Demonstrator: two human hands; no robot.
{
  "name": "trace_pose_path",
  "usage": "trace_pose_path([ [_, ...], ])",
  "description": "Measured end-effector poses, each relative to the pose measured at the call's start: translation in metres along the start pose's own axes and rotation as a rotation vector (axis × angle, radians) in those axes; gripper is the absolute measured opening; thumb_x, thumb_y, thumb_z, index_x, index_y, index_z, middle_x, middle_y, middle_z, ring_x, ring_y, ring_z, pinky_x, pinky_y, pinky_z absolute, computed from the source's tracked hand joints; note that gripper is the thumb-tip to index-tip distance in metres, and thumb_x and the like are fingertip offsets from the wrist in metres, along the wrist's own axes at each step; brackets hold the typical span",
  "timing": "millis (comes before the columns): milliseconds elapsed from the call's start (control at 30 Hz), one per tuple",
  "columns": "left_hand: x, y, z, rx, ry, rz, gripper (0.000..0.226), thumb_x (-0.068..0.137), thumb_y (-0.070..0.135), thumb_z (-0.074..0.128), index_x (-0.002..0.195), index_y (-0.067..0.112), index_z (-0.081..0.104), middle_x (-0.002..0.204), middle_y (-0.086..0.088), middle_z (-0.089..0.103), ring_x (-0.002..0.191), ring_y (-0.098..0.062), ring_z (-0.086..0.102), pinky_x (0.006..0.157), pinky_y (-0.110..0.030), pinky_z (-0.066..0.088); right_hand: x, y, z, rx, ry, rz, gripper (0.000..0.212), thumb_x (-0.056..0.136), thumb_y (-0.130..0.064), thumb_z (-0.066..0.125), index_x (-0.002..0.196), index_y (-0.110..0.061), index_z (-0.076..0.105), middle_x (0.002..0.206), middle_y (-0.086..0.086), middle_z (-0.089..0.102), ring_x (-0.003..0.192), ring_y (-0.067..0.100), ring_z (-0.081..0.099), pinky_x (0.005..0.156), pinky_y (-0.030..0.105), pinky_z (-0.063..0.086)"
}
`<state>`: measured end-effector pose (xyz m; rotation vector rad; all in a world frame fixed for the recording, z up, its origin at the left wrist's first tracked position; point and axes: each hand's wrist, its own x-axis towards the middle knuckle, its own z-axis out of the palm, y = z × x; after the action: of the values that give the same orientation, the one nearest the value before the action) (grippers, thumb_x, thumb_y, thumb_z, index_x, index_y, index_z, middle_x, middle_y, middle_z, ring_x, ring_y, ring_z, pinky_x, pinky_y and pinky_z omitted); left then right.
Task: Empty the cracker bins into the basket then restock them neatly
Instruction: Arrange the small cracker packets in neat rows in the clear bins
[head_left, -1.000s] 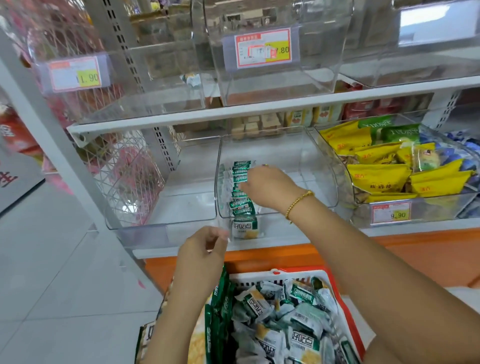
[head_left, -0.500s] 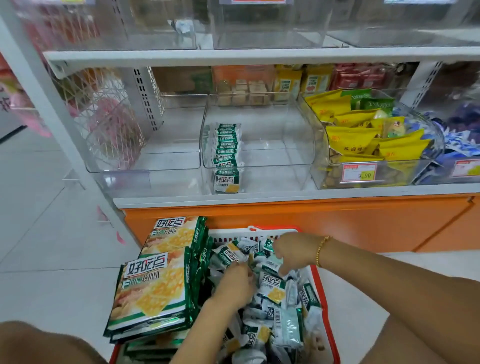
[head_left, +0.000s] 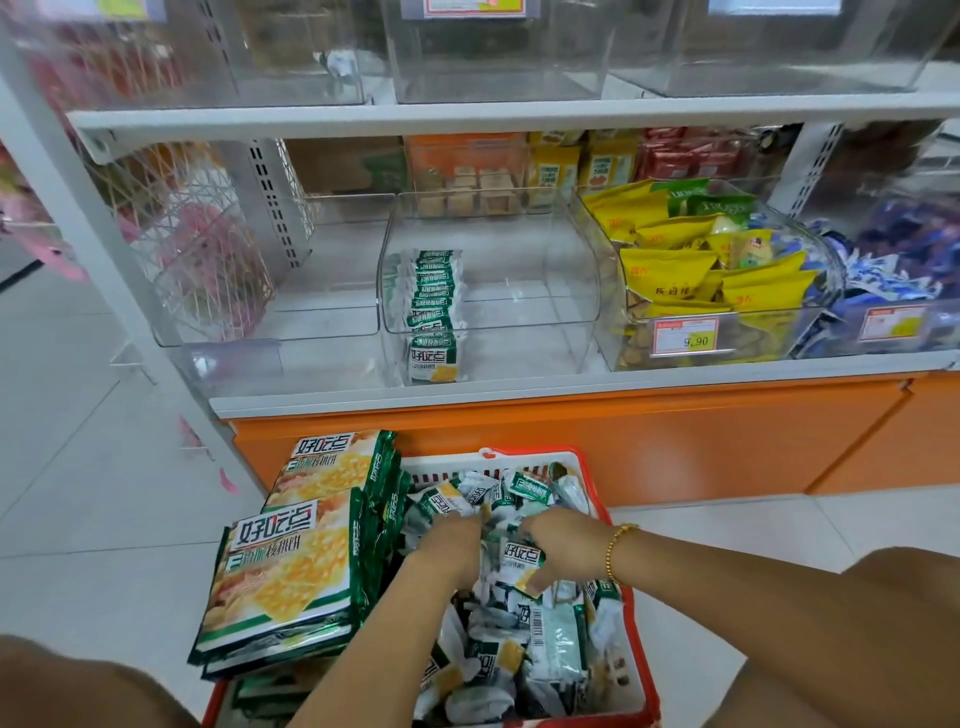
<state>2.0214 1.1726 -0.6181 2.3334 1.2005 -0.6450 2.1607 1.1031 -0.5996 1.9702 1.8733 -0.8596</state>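
Note:
A red basket (head_left: 589, 470) with a white rim stands on the floor below the shelf, full of small green-and-white cracker packets (head_left: 550, 639). Large cracker bags (head_left: 291, 561) lie stacked on its left side. Both hands are down in the packet pile. My left hand (head_left: 452, 543) is curled, with its fingers buried among the packets. My right hand (head_left: 563, 540), which wears a gold bracelet, curls its fingers round one small packet (head_left: 519, 558). On the shelf, the middle clear bin (head_left: 524, 317) holds one neat row of small packets (head_left: 434, 306) along its left wall.
A bare clear bin (head_left: 291, 317) sits left of the middle one. To the right, a bin of yellow snack bags (head_left: 675, 270) carries a price tag. An orange cabinet front (head_left: 623, 436) runs below the shelf, over white tiled floor (head_left: 104, 493). Clear bins line the upper shelf (head_left: 493, 111).
My right hand left the row in the shelf bin and came down into the basket. My left hand went deeper into the packet pile. The view tilted downward.

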Motion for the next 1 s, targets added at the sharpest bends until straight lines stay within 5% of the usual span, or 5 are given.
trace_pose_path([
  [367, 0.002, 0.000, -0.009, 0.183, 0.006, -0.014, 0.059, 0.084, 0.002, 0.065, 0.136, 0.011, 0.039, 0.134, -0.012, 0.043, 0.127, -0.030, 0.039, 0.098, -0.040, 0.046, 0.009, 0.011, -0.001, 0.099, 0.011, 0.043, 0.058, 0.077, -0.035, 0.079, 0.124, -0.014, 0.052, 0.121, 0.007, 0.061, 0.111, 0.025, 0.056, 0.069, 0.028, 0.038],
  [600, -0.002, -0.001, -0.007, 0.307, -0.067, -0.024, 0.057, 0.090, -0.004, 0.049, 0.143, 0.012, 0.035, 0.139, -0.016, 0.042, 0.135, -0.038, 0.026, 0.103, -0.045, 0.041, 0.011, 0.017, -0.001, 0.169, -0.090, 0.069, 0.073, 0.077, -0.039, 0.079, 0.129, 0.005, 0.054, 0.129, 0.020, 0.059, 0.116, 0.035, 0.058, 0.096, 0.040, 0.050],
  [700, -0.004, 0.000, -0.007, 0.323, -0.013, -0.051, 0.039, 0.092, 0.000, 0.050, 0.130, 0.005, 0.049, 0.132, -0.015, 0.049, 0.128, -0.033, 0.039, 0.095, -0.039, 0.045, 0.012, 0.021, -0.004, 0.204, -0.105, 0.053, 0.060, 0.076, -0.037, 0.080, 0.112, 0.008, 0.061, 0.091, 0.018, 0.061, 0.078, 0.027, 0.058, 0.061, 0.029, 0.047],
  [933, -0.032, -0.002, -0.037, -0.501, 0.426, -0.076, 0.048, 0.091, 0.024, 0.064, 0.131, 0.001, 0.052, 0.128, -0.018, 0.057, 0.094, -0.024, 0.063, 0.080, -0.030, 0.049, -0.010, 0.043, -0.058, 0.421, 0.068, 0.069, 0.050, 0.078, -0.035, 0.078, 0.099, 0.005, 0.059, 0.082, 0.014, 0.057, 0.071, 0.018, 0.043, 0.058, 0.025, 0.036],
  [1000, -0.039, -0.007, -0.042, -0.769, 0.440, -0.056, 0.035, 0.087, 0.030, 0.069, 0.099, -0.002, 0.062, 0.130, -0.021, 0.043, 0.078, -0.030, 0.059, 0.074, -0.033, 0.048, -0.021, 0.053, -0.078, 0.486, 0.135, 0.055, 0.051, 0.077, -0.036, 0.078, 0.105, 0.004, 0.063, 0.105, 0.023, 0.066, 0.078, 0.022, 0.051, 0.071, 0.031, 0.043],
])
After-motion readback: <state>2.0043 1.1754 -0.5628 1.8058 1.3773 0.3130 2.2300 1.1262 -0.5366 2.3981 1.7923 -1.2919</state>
